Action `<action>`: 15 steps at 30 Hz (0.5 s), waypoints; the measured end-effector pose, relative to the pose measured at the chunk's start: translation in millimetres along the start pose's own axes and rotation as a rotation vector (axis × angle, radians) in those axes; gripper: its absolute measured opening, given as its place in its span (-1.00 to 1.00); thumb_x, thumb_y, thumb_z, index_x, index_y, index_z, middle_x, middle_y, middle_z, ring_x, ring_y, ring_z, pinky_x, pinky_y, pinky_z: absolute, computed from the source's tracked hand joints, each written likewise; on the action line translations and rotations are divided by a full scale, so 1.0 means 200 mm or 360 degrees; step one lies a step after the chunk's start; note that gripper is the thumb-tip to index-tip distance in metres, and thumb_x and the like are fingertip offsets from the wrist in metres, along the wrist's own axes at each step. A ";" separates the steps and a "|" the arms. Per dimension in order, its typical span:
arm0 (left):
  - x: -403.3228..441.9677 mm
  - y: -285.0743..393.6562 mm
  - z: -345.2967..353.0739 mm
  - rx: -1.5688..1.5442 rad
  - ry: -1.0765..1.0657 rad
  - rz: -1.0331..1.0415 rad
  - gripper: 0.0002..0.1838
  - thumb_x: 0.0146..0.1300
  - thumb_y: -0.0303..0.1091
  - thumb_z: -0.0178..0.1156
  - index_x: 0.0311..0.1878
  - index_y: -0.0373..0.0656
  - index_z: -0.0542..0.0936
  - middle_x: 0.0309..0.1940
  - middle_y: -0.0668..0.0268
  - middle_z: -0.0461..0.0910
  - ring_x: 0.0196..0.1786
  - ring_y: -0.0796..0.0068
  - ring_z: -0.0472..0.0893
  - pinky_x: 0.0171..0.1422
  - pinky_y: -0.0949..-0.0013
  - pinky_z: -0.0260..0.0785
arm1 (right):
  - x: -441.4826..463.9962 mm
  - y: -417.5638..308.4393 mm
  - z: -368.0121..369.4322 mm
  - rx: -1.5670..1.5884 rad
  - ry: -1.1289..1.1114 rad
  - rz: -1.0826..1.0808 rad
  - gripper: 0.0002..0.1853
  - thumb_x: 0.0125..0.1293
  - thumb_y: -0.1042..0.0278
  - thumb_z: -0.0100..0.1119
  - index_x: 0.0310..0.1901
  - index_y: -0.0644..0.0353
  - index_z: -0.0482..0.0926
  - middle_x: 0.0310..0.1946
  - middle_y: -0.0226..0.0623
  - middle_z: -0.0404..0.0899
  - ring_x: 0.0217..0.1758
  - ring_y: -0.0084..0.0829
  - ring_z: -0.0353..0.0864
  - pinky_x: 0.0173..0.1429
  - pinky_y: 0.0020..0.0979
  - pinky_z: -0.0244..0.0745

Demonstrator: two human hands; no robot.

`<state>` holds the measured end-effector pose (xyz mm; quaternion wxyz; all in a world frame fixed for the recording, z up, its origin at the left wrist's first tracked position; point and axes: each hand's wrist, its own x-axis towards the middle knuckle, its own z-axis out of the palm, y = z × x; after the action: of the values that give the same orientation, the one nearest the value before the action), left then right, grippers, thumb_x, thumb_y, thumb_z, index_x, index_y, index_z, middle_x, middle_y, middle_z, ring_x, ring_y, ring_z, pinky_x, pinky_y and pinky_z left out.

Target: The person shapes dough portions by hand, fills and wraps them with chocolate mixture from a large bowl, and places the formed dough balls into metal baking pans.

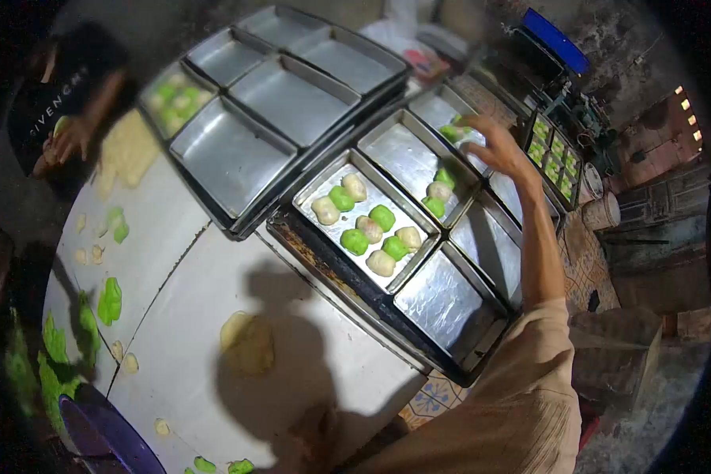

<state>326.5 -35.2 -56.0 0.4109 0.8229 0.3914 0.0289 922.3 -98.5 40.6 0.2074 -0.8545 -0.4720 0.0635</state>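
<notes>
My right hand point(494, 146) reaches to a metal pan at the far right of the near rack, fingers curled round a dough ball beside green dough point(452, 133); the fingers partly hide it. In the nearest pan point(316, 189) sit several white dough balls point(381, 263) and green dough balls point(354, 242), touching in rows. The pan beside it point(395, 146) holds a short row of green and white balls point(440, 189). A dark, blurred shape low in the shadow seems to be my left hand point(316, 430); its fingers cannot be made out.
Flattened dough point(247, 344) lies on the white table point(174, 316), with green scraps point(110, 302) leftward. More pans point(296, 99) stand behind, one with dough balls. A co-worker point(71, 110) handles dough at left. A purple basin point(107, 434) and a filled tray point(557, 158) are farther out.
</notes>
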 end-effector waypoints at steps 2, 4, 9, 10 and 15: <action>0.01 0.00 0.01 0.0005 0.0009 0.0015 -0.78 0.24 -0.29 0.31 -0.07 -0.12 0.67 -0.26 0.19 0.70 -0.27 0.23 0.70 -0.11 0.22 0.56 | -0.10 -0.17 0.02 -0.0052 -0.0243 -0.0087 -0.50 0.15 0.23 0.32 0.15 0.16 0.56 0.17 -0.09 0.52 0.24 -0.15 0.51 0.28 -0.20 0.42; 0.01 0.01 0.01 0.0018 0.0019 0.0033 -0.77 0.24 -0.29 0.31 -0.07 -0.11 0.67 -0.26 0.19 0.70 -0.27 0.23 0.70 -0.11 0.21 0.57 | -0.18 -0.25 0.10 -0.0217 -0.0451 -0.0052 -0.43 0.10 0.17 0.39 0.15 0.16 0.54 0.14 -0.10 0.52 0.16 -0.05 0.55 0.23 -0.15 0.47; -0.04 -0.03 0.02 0.0061 0.0062 0.0093 -0.76 0.24 -0.28 0.31 -0.05 -0.10 0.66 -0.26 0.19 0.70 -0.27 0.22 0.70 -0.12 0.21 0.57 | -0.25 -0.29 0.25 -0.0415 -0.0398 -0.0014 -0.44 0.02 0.18 0.38 0.13 0.01 0.55 0.13 -0.13 0.51 0.06 -0.01 0.61 0.13 -0.08 0.54; -0.05 -0.04 0.02 0.0073 0.0069 0.0111 -0.76 0.24 -0.28 0.31 -0.05 -0.10 0.66 -0.26 0.19 0.70 -0.27 0.22 0.70 -0.12 0.21 0.57 | -0.26 -0.25 0.31 -0.0396 -0.0355 -0.0092 -0.48 0.03 0.21 0.35 0.10 -0.02 0.58 0.11 -0.13 0.52 0.01 0.00 0.63 0.09 -0.06 0.56; -0.10 -0.12 0.12 0.0163 0.0140 0.0247 -0.75 0.24 -0.27 0.31 -0.04 -0.09 0.66 -0.25 0.19 0.70 -0.27 0.22 0.70 -0.12 0.21 0.57 | -0.23 -0.24 0.33 0.0029 -0.0028 0.0316 -0.57 0.09 0.22 0.33 -0.04 0.29 0.58 -0.15 -0.02 0.65 -0.11 -0.16 0.70 -0.03 -0.26 0.55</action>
<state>306.7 -55.5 -82.4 0.3472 0.8685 0.3453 0.0767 838.6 -95.5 -2.1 0.2035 -0.8946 -0.3861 0.0957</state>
